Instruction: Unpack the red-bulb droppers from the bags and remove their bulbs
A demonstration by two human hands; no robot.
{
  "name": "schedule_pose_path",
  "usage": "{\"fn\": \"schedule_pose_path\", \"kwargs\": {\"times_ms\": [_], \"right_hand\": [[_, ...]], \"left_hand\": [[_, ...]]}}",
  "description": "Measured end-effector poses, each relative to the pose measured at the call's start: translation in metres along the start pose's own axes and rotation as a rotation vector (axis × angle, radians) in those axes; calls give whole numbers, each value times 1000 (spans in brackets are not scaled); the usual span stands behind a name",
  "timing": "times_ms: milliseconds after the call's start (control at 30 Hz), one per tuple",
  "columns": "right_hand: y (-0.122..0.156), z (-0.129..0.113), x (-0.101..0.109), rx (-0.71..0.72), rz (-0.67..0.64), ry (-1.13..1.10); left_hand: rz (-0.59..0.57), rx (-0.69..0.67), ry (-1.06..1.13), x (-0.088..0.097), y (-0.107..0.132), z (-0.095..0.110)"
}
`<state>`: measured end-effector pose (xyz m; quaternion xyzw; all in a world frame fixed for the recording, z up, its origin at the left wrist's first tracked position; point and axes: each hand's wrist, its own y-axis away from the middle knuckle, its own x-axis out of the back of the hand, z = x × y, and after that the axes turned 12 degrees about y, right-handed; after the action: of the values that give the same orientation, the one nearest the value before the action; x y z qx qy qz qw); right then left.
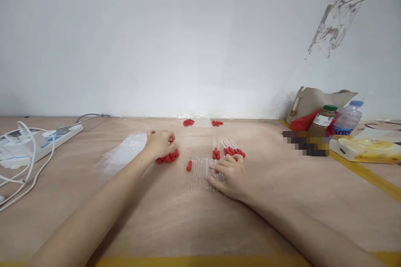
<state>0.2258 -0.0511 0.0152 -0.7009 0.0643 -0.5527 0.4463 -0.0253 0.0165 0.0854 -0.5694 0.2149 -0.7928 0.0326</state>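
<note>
My left hand (160, 143) is over a pile of red rubber bulbs (168, 158), its fingers bent in a pinch with a bit of red showing at the tips. My right hand (230, 175) rests on a row of thin clear tubes (198, 173), thumb and fingers apart; part of the row is hidden under it. One red rubber bulb (189, 166) lies alone at the row's left end. Just beyond my right hand are clear droppers (230, 144) with red bulbs on their near ends.
Clear plastic bags (125, 152) lie left of the bulb pile. By the wall are packs with red bulbs (188, 122). A power strip (46, 144) with white cables is at left; a jar (324, 119), a water bottle (349, 117) and a tissue pack (369, 148) stand right.
</note>
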Motion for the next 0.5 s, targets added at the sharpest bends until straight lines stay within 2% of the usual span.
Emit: {"fn": "schedule_pose_path", "kwargs": {"times_ms": [133, 267, 400, 500], "right_hand": [[2, -1, 1, 23, -58, -11], [3, -2, 1, 40, -79, -10], [2, -2, 2, 32, -70, -11], [2, 5, 4, -59, -14, -20]], "left_hand": [[-39, 1, -35, -18, -1, -1], [-65, 1, -49, -21, 1, -5], [37, 4, -4, -17, 3, 0], [76, -22, 71, -18, 7, 16]]}}
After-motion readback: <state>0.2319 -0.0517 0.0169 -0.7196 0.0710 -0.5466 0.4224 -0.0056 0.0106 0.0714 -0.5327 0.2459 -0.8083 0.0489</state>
